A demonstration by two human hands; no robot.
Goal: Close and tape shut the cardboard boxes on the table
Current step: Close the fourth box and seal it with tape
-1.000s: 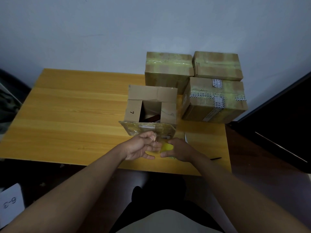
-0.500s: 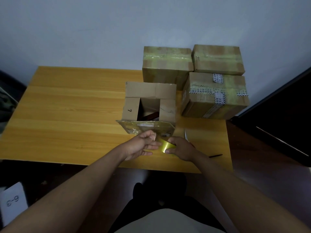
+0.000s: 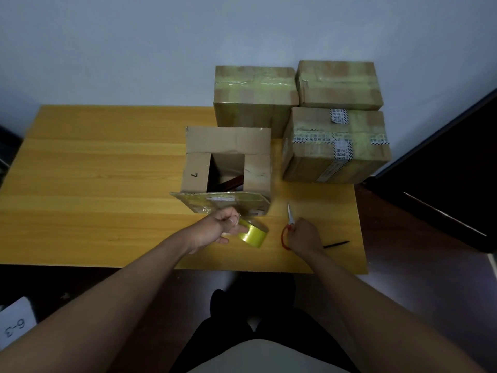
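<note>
Box point(image 3: 228, 162) number 7, the one open carton, sits near the middle of the wooden table point(image 3: 94, 184), just in front of me, with its top still open. Its far flap stands up, the two side flaps are partly folded inward, and the near flap hangs out toward me, shiny with old tape. Something dark and reddish lies inside, too dim to name. Three sealed boxes point(image 3: 333, 146) are stacked close together behind and to the right of it, against the wall, already wrapped in tape. My left hand point(image 3: 220, 232) grips the yellow tape roll point(image 3: 252, 234), fingers curled round it, holding it just in front of the hanging flap. My right hand point(image 3: 305, 235) is on the table to the right, fingers closed over the red handles of the scissors point(image 3: 290, 219), whose blades point away from me toward the sealed boxes. A thin dark pen point(image 3: 336, 244) lies just beyond that hand, near the table edge. I judge this to be the get-ready step: tools are in hand, but the flaps are not yet shut and no fresh strip is laid. Next, I think, the side flaps need pressing flat, then the far and near flaps brought together, which calls for a free hand, so either the scissors or the roll may have to wait on the table. After that the tape end must be found and pulled across the seam.
</note>
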